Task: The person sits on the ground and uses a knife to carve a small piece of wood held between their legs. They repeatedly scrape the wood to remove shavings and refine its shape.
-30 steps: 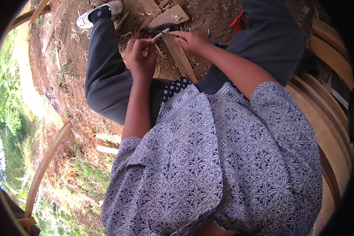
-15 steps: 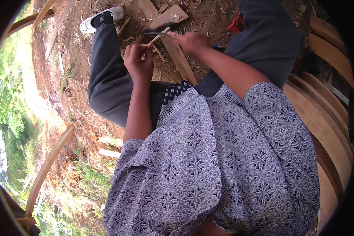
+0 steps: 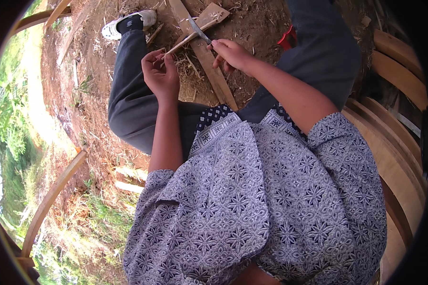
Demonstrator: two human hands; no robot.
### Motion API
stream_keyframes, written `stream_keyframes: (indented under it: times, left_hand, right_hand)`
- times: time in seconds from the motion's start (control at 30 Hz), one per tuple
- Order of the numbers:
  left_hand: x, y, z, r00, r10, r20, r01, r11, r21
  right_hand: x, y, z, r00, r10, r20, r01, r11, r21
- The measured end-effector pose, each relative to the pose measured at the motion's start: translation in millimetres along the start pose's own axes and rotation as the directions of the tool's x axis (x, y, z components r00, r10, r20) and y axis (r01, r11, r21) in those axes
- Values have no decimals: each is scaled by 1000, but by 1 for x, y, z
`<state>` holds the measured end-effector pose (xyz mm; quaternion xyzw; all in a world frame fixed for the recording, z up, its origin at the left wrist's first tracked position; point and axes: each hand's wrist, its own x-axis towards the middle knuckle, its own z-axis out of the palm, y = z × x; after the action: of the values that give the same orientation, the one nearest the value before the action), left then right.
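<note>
Knife [image 3: 203, 35] swung tip-outward, crossing stick [image 3: 181, 44]. Left grip [image 3: 160, 71] pinches stick's near end; right grip [image 3: 232, 54] closed on knife. Shave shallow, away from left grip.

On the ground [image 3: 257, 23], between the left leg [image 3: 128, 90] and right leg [image 3: 318, 52], a long board [image 3: 214, 71] runs from near to far, a short board [image 3: 214, 10] crossing its far part. Above them, a stick [image 3: 183, 43] reaches from the left fingers [image 3: 151, 59], the right fingers' [image 3: 221, 46] knife [image 3: 199, 29] across it. Planks [image 3: 390, 137] lie toward the ground's right edge, a curved beam [image 3: 57, 194] toward its left.
</note>
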<state>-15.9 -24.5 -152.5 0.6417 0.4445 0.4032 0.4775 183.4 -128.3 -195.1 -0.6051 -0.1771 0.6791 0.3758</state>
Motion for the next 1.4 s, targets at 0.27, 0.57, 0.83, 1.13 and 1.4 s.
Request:
stream_keyframes:
  times: [0.27, 0.57, 0.83, 1.13, 1.4]
  left_hand:
    - [16, -1, -33, 964, -248, -98, 186, 889, -418]
    - [39, 17, -26, 954, -288, 88, 289, 790, -541]
    - [46, 24, -1, 954, -250, 165, 300, 815, -495]
    - [49, 23, 6, 960, 148, 236, -207, 946, 250]
    - [33, -10, 44, 894, 179, 410, -294, 927, 235]
  right_hand:
    - [-11, -29, -11, 994, -112, 8, 112, 994, 9]
    - [-55, -51, -37, 973, -227, -28, 219, 960, -174]
    - [-53, -26, -23, 983, -178, 54, 186, 951, -248]
    - [2, -14, -70, 976, -129, -176, 68, 947, -313]
    - [40, -26, -99, 992, 21, -123, -86, 824, -560]
